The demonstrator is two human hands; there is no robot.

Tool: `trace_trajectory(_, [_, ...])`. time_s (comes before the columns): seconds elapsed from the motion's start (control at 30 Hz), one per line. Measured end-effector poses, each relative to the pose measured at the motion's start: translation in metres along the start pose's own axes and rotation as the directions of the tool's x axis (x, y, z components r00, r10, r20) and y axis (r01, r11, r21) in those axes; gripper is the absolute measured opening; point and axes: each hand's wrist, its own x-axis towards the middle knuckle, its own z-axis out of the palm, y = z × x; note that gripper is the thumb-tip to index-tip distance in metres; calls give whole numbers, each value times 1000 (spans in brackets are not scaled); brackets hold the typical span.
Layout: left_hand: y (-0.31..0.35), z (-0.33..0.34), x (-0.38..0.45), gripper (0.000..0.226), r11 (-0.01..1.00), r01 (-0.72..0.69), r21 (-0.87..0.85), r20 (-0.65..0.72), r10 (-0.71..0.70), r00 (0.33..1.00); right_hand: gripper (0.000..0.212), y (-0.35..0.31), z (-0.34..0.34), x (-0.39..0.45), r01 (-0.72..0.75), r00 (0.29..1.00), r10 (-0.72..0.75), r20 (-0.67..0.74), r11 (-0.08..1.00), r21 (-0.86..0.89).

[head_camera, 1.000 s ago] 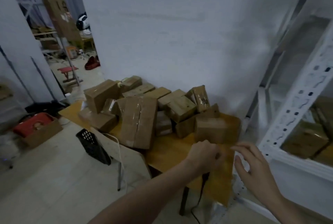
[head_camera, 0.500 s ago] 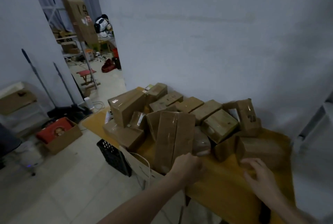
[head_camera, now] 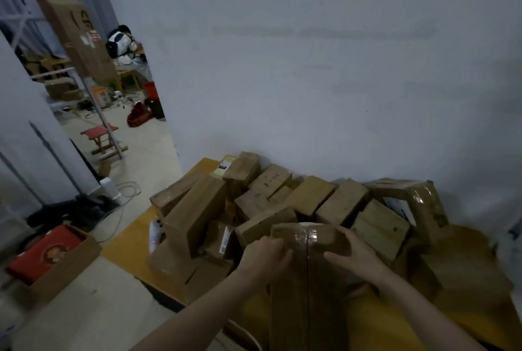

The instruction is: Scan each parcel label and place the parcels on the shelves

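A tall taped cardboard parcel [head_camera: 305,288] stands upright at the near edge of the yellow table [head_camera: 127,249]. My left hand [head_camera: 264,254] grips its upper left edge with curled fingers. My right hand [head_camera: 350,254] holds its upper right side, thumb across the front face. Behind it several brown parcels [head_camera: 305,198] are heaped against the white wall. No scanner and no shelf show in the head view.
An open carton with a red item [head_camera: 48,257] sits on the floor at the left. A white device with cables [head_camera: 110,188] lies near the doorway. A red stool [head_camera: 99,136] and clutter fill the room beyond.
The view has swung left, away from the white shelf, and closer to the table. Both hands have moved onto the tall parcel and taken hold of it.
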Motion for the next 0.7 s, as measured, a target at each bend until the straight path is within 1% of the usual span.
trace_trajectory(0.07, [-17,-1,24,24,999,2,-32,-40,-3,999,74,-13,0,21,-93,995,94,-16,991,94])
trace_trajectory(0.13, [-33,-2,44,24,997,19,-76,-40,-22,999,66,-19,4,39,-249,961,270,-52,935,253])
trace_trajectory(0.2, [-47,-1,62,25,988,60,-143,34,-55,998,64,-23,12,50,-366,905,422,-44,829,423])
trace_trajectory(0.27, [-54,1,73,32,956,109,-273,172,-63,983,63,-27,21,54,-426,852,521,-49,746,512])
trace_trajectory(0.33, [-55,0,78,36,912,173,-373,318,-50,947,57,-23,30,56,-412,817,566,-109,707,575])
trace_trajectory(0.4, [-58,7,81,33,880,177,-441,355,-10,935,53,-22,36,49,-369,798,573,-186,710,600])
trace_trajectory(0.47, [-56,7,81,33,876,112,-469,326,54,944,46,-24,40,33,-331,766,584,-270,718,612])
trace_trajectory(0.53, [-50,5,80,34,858,26,-513,267,131,955,42,-26,40,11,-306,726,602,-332,715,628])
trace_trajectory(0.6, [-39,-4,76,33,843,-52,-536,203,189,961,43,-32,40,-13,-292,684,620,-384,716,634])
trace_trajectory(0.63, [-33,-7,74,34,834,-85,-545,181,216,960,44,-34,39,-23,-261,666,615,-421,721,641])
trace_trajectory(0.7, [-21,-13,73,47,816,-146,-559,135,263,955,40,-42,35,-44,-180,636,587,-501,744,644])
